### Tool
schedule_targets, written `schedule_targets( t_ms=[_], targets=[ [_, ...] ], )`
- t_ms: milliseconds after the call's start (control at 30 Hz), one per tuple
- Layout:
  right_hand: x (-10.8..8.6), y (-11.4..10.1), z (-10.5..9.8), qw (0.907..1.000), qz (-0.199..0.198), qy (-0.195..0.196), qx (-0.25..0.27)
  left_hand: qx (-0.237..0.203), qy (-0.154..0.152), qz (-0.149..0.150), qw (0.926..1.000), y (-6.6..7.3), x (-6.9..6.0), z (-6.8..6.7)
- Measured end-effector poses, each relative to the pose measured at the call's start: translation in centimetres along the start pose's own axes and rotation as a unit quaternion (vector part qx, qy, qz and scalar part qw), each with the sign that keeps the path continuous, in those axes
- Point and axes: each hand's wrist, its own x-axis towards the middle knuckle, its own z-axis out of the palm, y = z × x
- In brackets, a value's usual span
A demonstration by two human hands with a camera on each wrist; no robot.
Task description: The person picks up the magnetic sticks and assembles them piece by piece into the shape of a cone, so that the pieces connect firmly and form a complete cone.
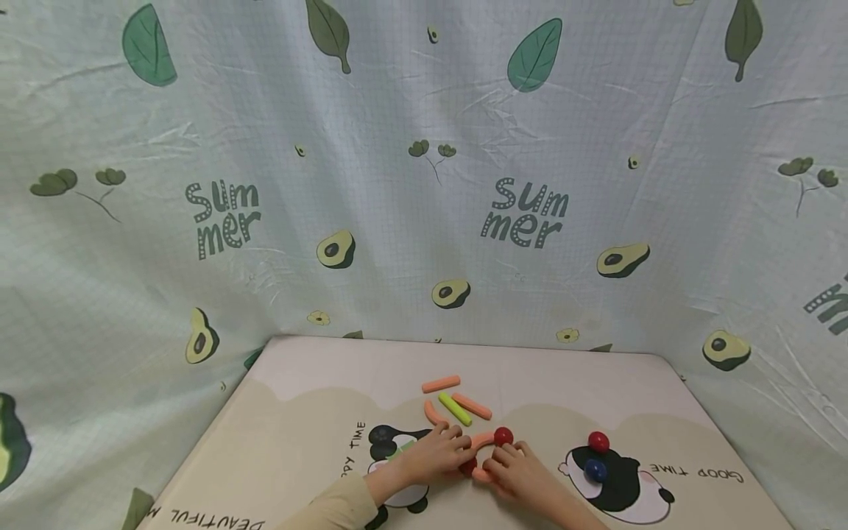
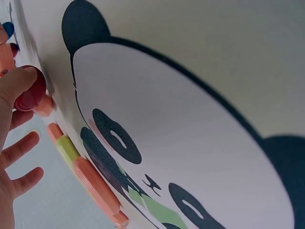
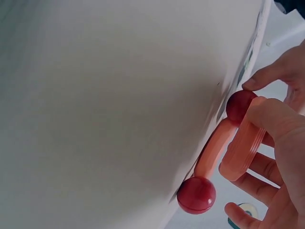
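In the head view my left hand (image 1: pixel 432 453) and right hand (image 1: pixel 523 477) are close together at the table's middle. My left hand pinches a red ball (image 2: pixel 34 91), its thumb across the top in the left wrist view. The right wrist view shows a straight orange stick (image 3: pixel 242 148) in my right hand, between thumb and fingers. One end of that stick meets the red ball. A curved orange stick (image 3: pixel 213 149) runs from the same ball to a second red ball (image 3: pixel 196 195); both its ends touch a ball.
Beyond my hands lie a yellow-green stick (image 1: pixel 455 409), two straight orange sticks (image 1: pixel 440 383) and a curved orange piece (image 1: pixel 433 414). At right are a red ball (image 1: pixel 598 442) and a blue ball (image 1: pixel 595 470). A patterned curtain (image 1: pixel 397 206) hangs behind the table.
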Motion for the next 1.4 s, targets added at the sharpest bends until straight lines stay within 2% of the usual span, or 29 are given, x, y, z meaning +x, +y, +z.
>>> schedule_targets(
  t_ms=[233, 433, 667, 1167, 1400],
  targets=[
    [-0.2, -0.1, -0.1, 0.9995, 0.004, -0.028, 0.015, -0.005, -0.015, 0.005, 0.9999, 0.0, 0.0, -0.2],
    [-0.2, 0.0, -0.8, 0.9962, 0.013, -0.077, 0.038, -0.009, -0.025, 0.008, 0.9996, 0.0, 0.0, -0.3],
    [-0.4, -0.2, -0.7, 0.9971, 0.002, -0.067, 0.037, -0.003, -0.015, 0.008, 0.9998, 0.0, 0.1, -0.3],
    [-0.1, -0.2, -1.1, 0.9877, 0.026, -0.131, 0.082, -0.012, -0.01, 0.008, 0.9998, 0.0, 0.2, -0.4],
    [0.0, -0.3, -1.1, 0.9885, 0.023, -0.128, 0.078, -0.015, -0.016, 0.013, 0.9997, 0.0, 0.3, -0.5]
  ],
)
